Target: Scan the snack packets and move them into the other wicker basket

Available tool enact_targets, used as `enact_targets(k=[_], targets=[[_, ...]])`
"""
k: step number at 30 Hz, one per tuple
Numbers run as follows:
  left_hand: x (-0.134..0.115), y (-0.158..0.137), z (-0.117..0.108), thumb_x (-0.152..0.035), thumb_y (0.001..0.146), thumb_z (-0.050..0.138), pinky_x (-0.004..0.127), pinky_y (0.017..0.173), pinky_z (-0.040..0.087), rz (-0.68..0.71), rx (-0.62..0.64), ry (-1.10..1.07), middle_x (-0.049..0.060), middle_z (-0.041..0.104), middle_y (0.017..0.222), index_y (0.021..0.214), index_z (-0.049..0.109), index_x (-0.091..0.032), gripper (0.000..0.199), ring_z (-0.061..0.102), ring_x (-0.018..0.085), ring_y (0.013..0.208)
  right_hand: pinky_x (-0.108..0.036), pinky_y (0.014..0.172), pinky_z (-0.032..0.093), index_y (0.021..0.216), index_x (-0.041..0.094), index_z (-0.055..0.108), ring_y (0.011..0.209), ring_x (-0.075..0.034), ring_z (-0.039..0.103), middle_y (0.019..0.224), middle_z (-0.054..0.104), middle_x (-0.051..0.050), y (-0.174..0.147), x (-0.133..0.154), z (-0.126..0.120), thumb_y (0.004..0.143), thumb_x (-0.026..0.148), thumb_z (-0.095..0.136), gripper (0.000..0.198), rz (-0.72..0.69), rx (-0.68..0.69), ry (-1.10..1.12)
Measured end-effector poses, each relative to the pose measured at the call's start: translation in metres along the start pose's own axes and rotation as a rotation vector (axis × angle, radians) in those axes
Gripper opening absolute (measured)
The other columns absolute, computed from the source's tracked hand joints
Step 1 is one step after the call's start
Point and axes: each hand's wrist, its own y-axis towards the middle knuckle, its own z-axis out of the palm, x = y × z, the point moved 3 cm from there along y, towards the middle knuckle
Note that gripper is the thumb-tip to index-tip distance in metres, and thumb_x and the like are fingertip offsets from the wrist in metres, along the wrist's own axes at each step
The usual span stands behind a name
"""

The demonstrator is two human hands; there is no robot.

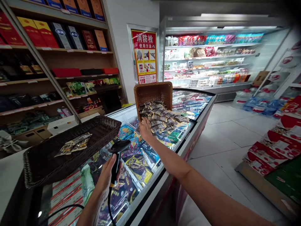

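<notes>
My left hand (pixel 109 172) is wrapped round the handle of a black corded barcode scanner (pixel 116 166), its head above the freezer's glass top. With its fingers curled, my right hand (pixel 145 127) is at the lower left corner of a tan wicker basket (pixel 154 91) and seems to grip its rim. That basket lies tipped on its side, mouth towards me. Many small brown-and-cream packets (pixel 162 117) spill out of it onto the glass. To the left, a dark woven tray (pixel 102 125) holds a few similar packets (pixel 75 144).
Under the glass of the chest freezer (pixel 199 122) lie colourful ice-cream packs (pixel 138 168). Price labels (pixel 67 194) are at its near left. Stocked shelves (pixel 77 55) stand left, a lit display fridge (pixel 209 59) behind. Red boxes (pixel 270 147) are stacked right, beyond the tiled floor (pixel 218 141).
</notes>
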Motion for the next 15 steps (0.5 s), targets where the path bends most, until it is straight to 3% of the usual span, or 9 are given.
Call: enact_targets(k=[2, 5, 8, 11, 15], targets=[[0.005, 0.002, 0.0, -0.082, 0.067, 0.071, 0.022, 0.034, 0.029, -0.008, -0.009, -0.018, -0.008, 0.048, 0.048, 0.08, 0.057, -0.021, 0.064, 0.037, 0.008, 0.033, -0.055, 0.121, 0.038, 0.116, 0.017, 0.075, 0.152, -0.036, 0.035, 0.151, 0.049, -0.019, -0.001, 0.01, -0.004, 0.087, 0.011, 0.064, 0.031, -0.062, -0.032, -0.061], [0.012, 0.003, 0.0, -0.084, 0.065, 0.071, 0.022, 0.033, 0.028, -0.027, -0.04, -0.041, -0.006, 0.052, 0.05, 0.075, 0.053, -0.022, 0.065, 0.039, 0.008, 0.033, -0.048, 0.117, 0.043, 0.114, 0.017, 0.076, 0.141, -0.031, 0.046, 0.14, 0.06, -0.017, 0.014, 0.039, -0.013, 0.091, 0.003, 0.051, 0.037, -0.136, -0.039, -0.056], [0.017, 0.002, -0.001, -0.086, 0.064, 0.07, 0.022, 0.033, 0.028, -0.05, -0.06, -0.077, -0.007, 0.049, 0.048, 0.073, 0.05, -0.023, 0.067, 0.038, 0.008, 0.032, -0.041, 0.105, 0.05, 0.115, 0.017, 0.076, 0.118, -0.027, 0.061, 0.123, 0.068, -0.014, 0.046, 0.092, -0.009, 0.093, 0.003, 0.047, 0.039, -0.231, 0.114, 0.084], [0.02, 0.0, -0.002, -0.083, 0.066, 0.071, 0.021, 0.035, 0.028, -0.061, -0.069, -0.144, -0.007, 0.055, 0.056, 0.08, 0.052, -0.022, 0.066, 0.041, 0.007, 0.034, -0.036, 0.099, 0.05, 0.11, 0.022, 0.077, 0.11, -0.025, 0.065, 0.117, 0.072, -0.007, 0.077, 0.167, 0.02, 0.096, 0.012, 0.051, 0.032, -0.385, 0.356, 0.223], [0.023, -0.002, -0.004, -0.084, 0.067, 0.069, 0.023, 0.036, 0.028, -0.087, -0.072, -0.147, -0.007, 0.054, 0.058, 0.081, 0.052, -0.022, 0.066, 0.041, 0.007, 0.034, -0.035, 0.095, 0.052, 0.105, 0.025, 0.077, 0.11, -0.027, 0.067, 0.113, 0.076, -0.004, 0.096, 0.261, 0.092, 0.086, 0.019, 0.07, 0.021, -0.554, 0.713, 0.235]])
